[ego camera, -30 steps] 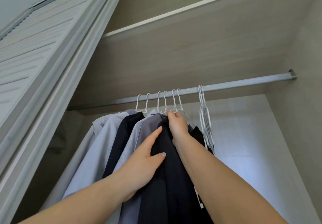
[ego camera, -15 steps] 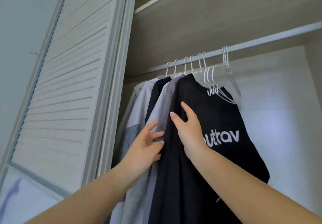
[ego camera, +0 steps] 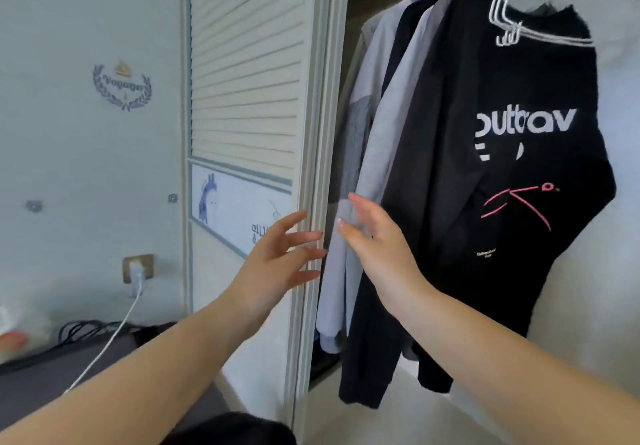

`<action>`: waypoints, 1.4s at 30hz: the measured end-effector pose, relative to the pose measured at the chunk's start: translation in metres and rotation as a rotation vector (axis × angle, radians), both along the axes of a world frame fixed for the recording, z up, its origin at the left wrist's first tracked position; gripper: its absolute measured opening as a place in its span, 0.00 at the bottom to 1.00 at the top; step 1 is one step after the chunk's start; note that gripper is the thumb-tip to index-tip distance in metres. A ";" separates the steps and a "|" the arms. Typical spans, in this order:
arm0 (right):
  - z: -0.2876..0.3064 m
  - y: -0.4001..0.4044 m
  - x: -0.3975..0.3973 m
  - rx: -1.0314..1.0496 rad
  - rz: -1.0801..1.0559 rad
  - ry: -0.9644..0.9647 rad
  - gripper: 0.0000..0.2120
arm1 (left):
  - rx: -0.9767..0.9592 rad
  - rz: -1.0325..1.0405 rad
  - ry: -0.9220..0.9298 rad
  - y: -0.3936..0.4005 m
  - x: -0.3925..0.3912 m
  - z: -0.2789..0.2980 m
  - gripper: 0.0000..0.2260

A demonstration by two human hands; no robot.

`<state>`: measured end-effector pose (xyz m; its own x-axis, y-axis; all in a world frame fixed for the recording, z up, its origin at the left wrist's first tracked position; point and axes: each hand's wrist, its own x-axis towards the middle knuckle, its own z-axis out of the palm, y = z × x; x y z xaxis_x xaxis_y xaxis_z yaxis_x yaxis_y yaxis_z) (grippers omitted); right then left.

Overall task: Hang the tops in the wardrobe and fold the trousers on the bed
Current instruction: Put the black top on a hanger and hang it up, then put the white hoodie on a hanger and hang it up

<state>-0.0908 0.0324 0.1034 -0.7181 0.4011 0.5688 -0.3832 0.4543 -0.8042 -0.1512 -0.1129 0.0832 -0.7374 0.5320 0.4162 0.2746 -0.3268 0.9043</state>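
Change: black top (ego camera: 512,174) has been released; it is left hanging at the right end of the row.
Left hand (ego camera: 277,261): spread, empty, withdrawn.
Right hand (ego camera: 377,240): spread, empty.
Meaning: this top is judged hung.

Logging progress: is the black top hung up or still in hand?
Hung up: the black top hangs in the wardrobe; both hands, left and right, are open.

— Bright in here, isn't it? Soft, even daylight, hardly any shadow.

— Yes, though both hands (ego camera: 277,257) smear with motion blur. The louvred door (ego camera: 246,74) bows from the wide lens, and everything looks slightly soft.
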 end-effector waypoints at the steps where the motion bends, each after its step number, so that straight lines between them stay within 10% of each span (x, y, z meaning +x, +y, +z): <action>1: -0.012 -0.015 0.005 -0.013 0.036 -0.030 0.19 | -0.002 0.032 -0.036 -0.016 0.008 -0.012 0.18; 26: -0.266 -0.331 0.235 0.061 1.398 -0.640 0.18 | -0.053 1.346 -0.539 -0.309 0.430 -0.239 0.17; 42: -0.338 -0.533 0.497 0.291 1.888 -0.929 0.18 | 0.157 1.933 -0.853 -0.412 0.776 -0.308 0.18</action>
